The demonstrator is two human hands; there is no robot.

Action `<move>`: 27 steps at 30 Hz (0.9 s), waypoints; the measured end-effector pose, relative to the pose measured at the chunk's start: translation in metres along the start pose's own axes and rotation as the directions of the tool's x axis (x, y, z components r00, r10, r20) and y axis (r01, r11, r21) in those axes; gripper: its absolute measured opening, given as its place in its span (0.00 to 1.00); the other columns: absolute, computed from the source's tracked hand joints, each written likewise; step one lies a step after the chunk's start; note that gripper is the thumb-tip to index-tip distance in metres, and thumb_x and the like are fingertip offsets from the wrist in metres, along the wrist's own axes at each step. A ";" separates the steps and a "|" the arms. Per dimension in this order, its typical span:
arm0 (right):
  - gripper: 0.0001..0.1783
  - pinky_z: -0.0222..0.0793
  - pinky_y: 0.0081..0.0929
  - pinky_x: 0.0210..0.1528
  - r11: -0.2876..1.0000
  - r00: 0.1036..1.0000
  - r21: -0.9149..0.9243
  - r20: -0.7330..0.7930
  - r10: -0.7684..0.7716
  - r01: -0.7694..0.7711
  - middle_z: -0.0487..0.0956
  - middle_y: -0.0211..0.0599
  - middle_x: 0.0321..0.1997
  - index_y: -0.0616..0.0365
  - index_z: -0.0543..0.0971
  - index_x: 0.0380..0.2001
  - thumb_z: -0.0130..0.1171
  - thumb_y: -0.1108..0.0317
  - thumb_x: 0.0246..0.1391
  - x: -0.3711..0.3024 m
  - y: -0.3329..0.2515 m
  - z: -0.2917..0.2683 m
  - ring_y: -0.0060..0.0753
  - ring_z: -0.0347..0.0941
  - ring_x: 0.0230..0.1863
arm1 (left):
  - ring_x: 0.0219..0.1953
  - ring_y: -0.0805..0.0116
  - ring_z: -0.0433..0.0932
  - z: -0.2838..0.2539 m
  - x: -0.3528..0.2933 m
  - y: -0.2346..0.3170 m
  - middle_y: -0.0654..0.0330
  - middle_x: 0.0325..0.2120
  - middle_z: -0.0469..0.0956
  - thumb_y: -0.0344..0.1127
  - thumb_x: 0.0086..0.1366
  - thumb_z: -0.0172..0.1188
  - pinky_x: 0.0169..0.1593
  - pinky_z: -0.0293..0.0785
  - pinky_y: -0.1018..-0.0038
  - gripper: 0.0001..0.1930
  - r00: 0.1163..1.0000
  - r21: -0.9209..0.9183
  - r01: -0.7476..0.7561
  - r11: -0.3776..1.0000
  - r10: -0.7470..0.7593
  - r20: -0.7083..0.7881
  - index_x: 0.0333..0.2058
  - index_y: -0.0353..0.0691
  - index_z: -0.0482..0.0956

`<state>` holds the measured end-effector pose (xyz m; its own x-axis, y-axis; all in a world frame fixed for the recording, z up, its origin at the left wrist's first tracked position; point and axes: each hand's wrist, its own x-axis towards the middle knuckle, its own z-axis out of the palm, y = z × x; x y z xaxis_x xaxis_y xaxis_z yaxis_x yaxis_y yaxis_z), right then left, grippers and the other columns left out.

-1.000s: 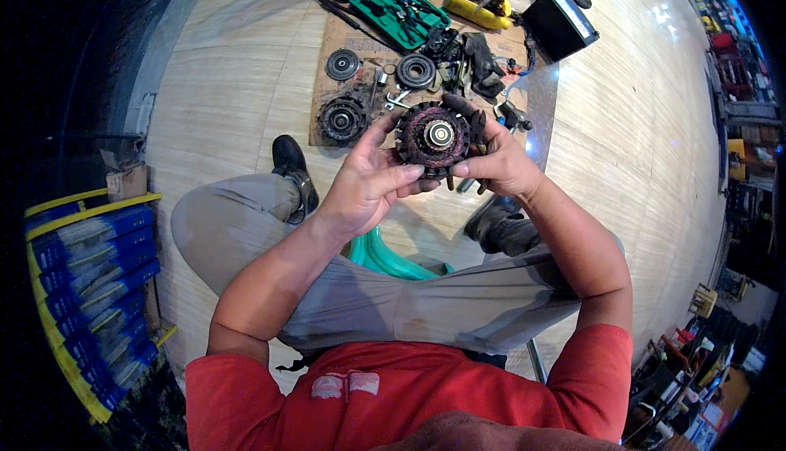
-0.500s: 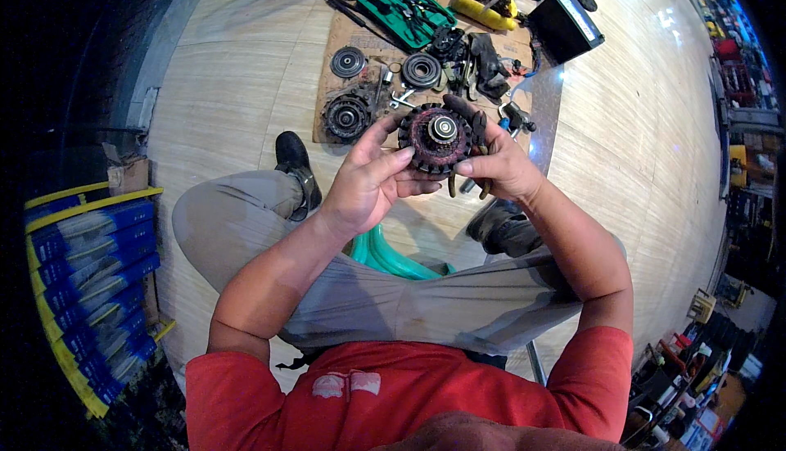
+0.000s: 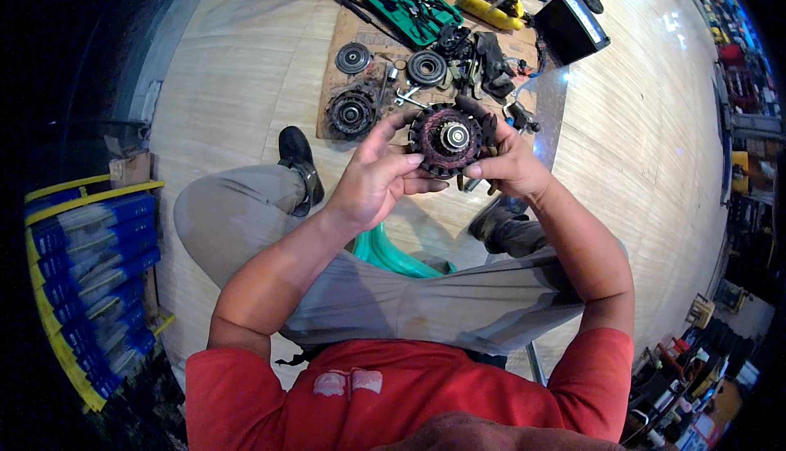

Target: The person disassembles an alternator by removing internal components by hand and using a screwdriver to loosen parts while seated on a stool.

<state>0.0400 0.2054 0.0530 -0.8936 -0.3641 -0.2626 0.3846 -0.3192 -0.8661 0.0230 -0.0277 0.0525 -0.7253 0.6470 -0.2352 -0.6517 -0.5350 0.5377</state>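
A round, dark alternator rotor [image 3: 431, 139] with a toothed rim, reddish windings and a shiny bearing on its shaft is held up above my lap. My left hand [image 3: 378, 174] grips its left edge, thumb in front and blackened fingers behind. On the other edge my right hand [image 3: 516, 164] holds it too, with the thumb low on the rim. A pair of dark pliers [image 3: 490, 142] is tucked in the right hand against the rotor; most of it is hidden by the fingers.
Beyond my hands, greasy cardboard [image 3: 332, 91] bears a toothed housing [image 3: 353, 113], a pulley [image 3: 426, 68], a round disc [image 3: 353, 57] and a wrench [image 3: 407, 97]. Farther off are a green tool case [image 3: 412, 9], a yellow container [image 3: 495, 11] and a black battery [image 3: 571, 29]. A green stool [image 3: 393, 259] shows below.
The rotor is tilted slightly differently, its bearing end now turned a little down and right. Both hands keep their hold. The view has shifted slightly.
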 end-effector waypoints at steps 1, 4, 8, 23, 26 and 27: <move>0.54 0.64 0.29 0.63 0.999 1.000 -0.043 0.006 0.028 -0.028 0.69 0.32 0.64 0.51 0.57 0.69 0.71 0.81 0.39 0.000 -0.003 -0.002 0.28 0.66 0.63 | 0.51 0.51 0.78 0.001 0.000 0.000 0.45 0.53 0.70 0.20 0.64 0.48 0.51 0.80 0.54 0.31 1.000 0.018 -0.008 1.000 0.008 0.009 0.65 0.43 0.52; 0.54 0.65 0.28 0.61 0.999 0.999 -0.046 0.031 0.021 -0.019 0.69 0.32 0.64 0.52 0.57 0.69 0.70 0.82 0.38 -0.001 -0.004 -0.006 0.28 0.65 0.63 | 0.52 0.53 0.77 0.003 0.000 0.001 0.45 0.53 0.70 0.18 0.63 0.49 0.52 0.80 0.54 0.34 1.000 0.027 -0.009 1.000 0.009 0.024 0.65 0.45 0.52; 0.54 0.62 0.29 0.65 0.999 0.999 -0.031 0.036 0.012 -0.011 0.68 0.33 0.65 0.54 0.56 0.69 0.70 0.83 0.38 -0.001 -0.004 -0.006 0.30 0.65 0.64 | 0.52 0.56 0.77 0.003 -0.001 0.001 0.47 0.53 0.71 0.18 0.62 0.51 0.52 0.80 0.56 0.35 1.000 0.056 -0.005 0.998 0.004 0.031 0.66 0.46 0.51; 0.55 0.56 0.30 0.68 0.999 1.000 0.045 0.011 0.014 -0.014 0.67 0.35 0.66 0.56 0.56 0.69 0.72 0.81 0.37 0.000 0.000 -0.001 0.30 0.63 0.66 | 0.54 0.56 0.75 -0.004 -0.002 -0.002 0.49 0.56 0.69 0.20 0.62 0.54 0.52 0.80 0.56 0.36 1.000 0.192 -0.013 0.981 0.011 0.013 0.66 0.45 0.52; 0.54 0.58 0.29 0.67 1.000 1.000 0.008 0.006 0.004 -0.004 0.68 0.33 0.65 0.56 0.57 0.69 0.71 0.82 0.38 0.000 -0.001 0.002 0.28 0.64 0.64 | 0.55 0.56 0.75 -0.004 -0.001 -0.005 0.50 0.56 0.68 0.19 0.61 0.55 0.52 0.80 0.56 0.36 0.999 0.194 -0.041 0.980 0.041 0.007 0.66 0.45 0.52; 0.53 0.59 0.29 0.66 1.000 1.000 -0.015 0.003 -0.005 0.005 0.69 0.32 0.64 0.56 0.57 0.69 0.71 0.82 0.38 0.000 -0.001 0.002 0.28 0.65 0.64 | 0.55 0.56 0.74 -0.004 -0.001 -0.005 0.50 0.56 0.68 0.19 0.61 0.55 0.52 0.80 0.56 0.36 0.999 0.202 -0.042 0.979 0.043 -0.001 0.65 0.45 0.52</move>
<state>0.0396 0.2042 0.0548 -0.8946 -0.3654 -0.2572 0.3769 -0.3079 -0.8736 0.0263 -0.0279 0.0468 -0.7530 0.6227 -0.2124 -0.5623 -0.4414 0.6993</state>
